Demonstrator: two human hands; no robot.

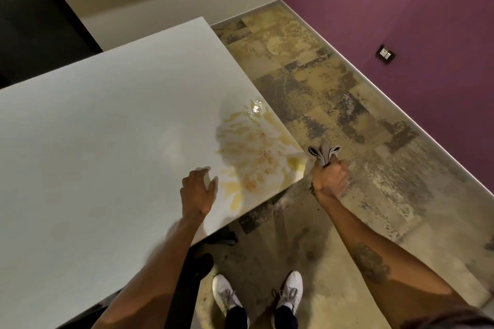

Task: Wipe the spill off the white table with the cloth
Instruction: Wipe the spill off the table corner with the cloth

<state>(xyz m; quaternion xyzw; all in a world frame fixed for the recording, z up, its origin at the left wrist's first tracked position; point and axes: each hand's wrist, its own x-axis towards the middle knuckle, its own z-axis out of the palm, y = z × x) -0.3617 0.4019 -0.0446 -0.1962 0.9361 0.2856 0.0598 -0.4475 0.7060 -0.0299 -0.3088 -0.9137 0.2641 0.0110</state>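
Note:
A white table (107, 128) fills the left half of the head view. A smeared yellow and orange spill (254, 149) covers its near right corner, with a wet glossy patch at the far end by the edge. My right hand (330, 177) is a fist just off the table's corner, above the floor, shut on a bunched grey cloth (324, 152) whose folds stick out of the top. My left hand (199, 189) rests flat on the table with fingers spread, just left of the spill's near end.
A dark chair (40, 27) stands behind the table at the far left. Mottled yellow-grey floor (334, 88) lies to the right, bounded by a purple wall (401, 8) with a socket (386, 54). My white shoes (290, 291) stand beside the table edge.

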